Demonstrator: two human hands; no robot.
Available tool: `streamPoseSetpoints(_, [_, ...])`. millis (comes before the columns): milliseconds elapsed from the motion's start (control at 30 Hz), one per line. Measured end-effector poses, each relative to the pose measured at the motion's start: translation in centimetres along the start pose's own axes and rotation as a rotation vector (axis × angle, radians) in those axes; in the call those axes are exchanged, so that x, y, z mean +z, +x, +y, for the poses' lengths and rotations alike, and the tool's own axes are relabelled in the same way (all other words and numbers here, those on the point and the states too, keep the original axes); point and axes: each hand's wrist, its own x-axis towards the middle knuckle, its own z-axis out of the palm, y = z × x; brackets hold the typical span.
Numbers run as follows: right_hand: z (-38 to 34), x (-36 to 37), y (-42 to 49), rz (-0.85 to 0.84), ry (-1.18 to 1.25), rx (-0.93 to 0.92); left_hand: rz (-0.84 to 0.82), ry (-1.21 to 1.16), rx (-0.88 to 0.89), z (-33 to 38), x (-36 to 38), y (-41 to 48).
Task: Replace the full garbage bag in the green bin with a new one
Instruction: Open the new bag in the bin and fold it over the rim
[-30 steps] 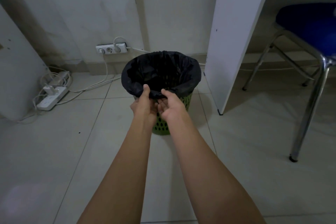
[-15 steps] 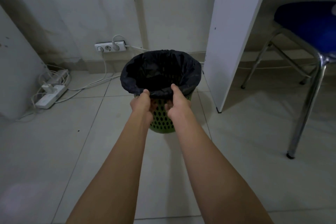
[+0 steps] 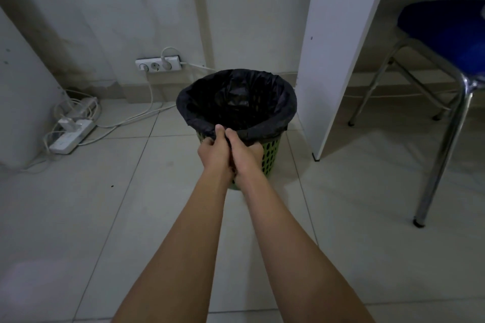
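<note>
**Pinching the bag's near rim, both hands**

Head view. Gripping the black garbage bag point(image 3: 237, 102) where it folds over the near edge of the green bin point(image 3: 270, 155). My left hand point(image 3: 214, 152) and right hand point(image 3: 245, 153) are pressed side by side, touching, thumbs up on the fold, fingers curled shut under it and clamped on the plastic. Both forearms run straight out from the bottom edge of the frame to the bin.

The bin stands upright on the tiled floor point(image 3: 78, 217), bag lining it and cuffed over the whole rim. Inside reads dark; contents I cannot tell. Perforated green wall shows only below the cuff, on the right of my hands.

A white desk panel point(image 3: 338, 47) stands just beside the bin on its right. Beyond that, a chair point(image 3: 446, 34) with blue seat and chrome legs. On the far wall a socket strip point(image 3: 157, 64); a power strip point(image 3: 72, 136) with tangled cables lies at the floor's left edge.
</note>
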Motion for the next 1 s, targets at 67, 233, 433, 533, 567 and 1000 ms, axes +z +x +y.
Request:
streamPoseSetpoints(67, [1.2, -1.5, 0.2, -0.026, -0.099, -0.191, 0.027, -0.066, -0.027, 0.9, 0.4, 0.0])
streamPoseSetpoints(233, [4.2, -4.6, 2.7, 0.152, -0.584, -0.574, 0.021, -0.069, -0.068, 1.6, -0.3, 1.0])
streamPoseSetpoints(433, [4.7, -5.2, 3.7, 0.365, -0.973, -0.914, 0.013, -0.035, -0.071, 2.8, -1.3, 1.8])
streamPoseSetpoints(533, [5.3, -5.8, 4.1, 0.398, -1.026, -1.037, -0.021, -0.008, -0.084, 3.4, -1.9, 2.2])
streamPoseSetpoints(567, [5.4, -5.9, 4.1, 0.402, -1.017, -1.059, -0.026, -0.001, -0.090, 3.6, -2.1, 2.4])
streamPoseSetpoints(1000, [5.3, -5.4, 4.5, 0.305, -1.013, -1.167, 0.072, -0.052, -0.122, 4.7, -3.2, 2.8])
